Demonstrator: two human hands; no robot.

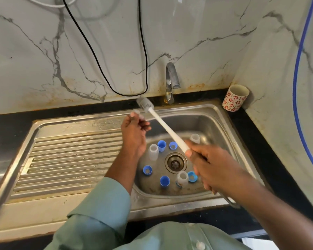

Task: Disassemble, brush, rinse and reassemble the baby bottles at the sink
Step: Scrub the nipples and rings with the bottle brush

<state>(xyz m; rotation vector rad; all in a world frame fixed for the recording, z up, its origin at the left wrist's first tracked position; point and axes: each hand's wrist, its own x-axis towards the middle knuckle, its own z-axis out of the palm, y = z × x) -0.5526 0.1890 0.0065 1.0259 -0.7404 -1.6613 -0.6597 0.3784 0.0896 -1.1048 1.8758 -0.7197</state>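
My right hand (211, 166) grips the handle of a white bottle brush (163, 125) over the sink; its bristle head (145, 105) points up and left toward the back rim. My left hand (134, 130) pinches a small clear nipple (136, 112) beside the bristles. In the steel sink basin (215, 123) stand three clear bottles (153, 152), (195, 138), (182, 179), with several blue rings and caps (161, 145), (147, 170), (164, 181) around the drain (175, 162).
The tap (171, 82) stands at the back of the sink; no water is running. A ribbed drainboard (70, 159) lies to the left. A red-patterned cup (235, 97) sits in the back right corner. Black cables hang on the marble wall.
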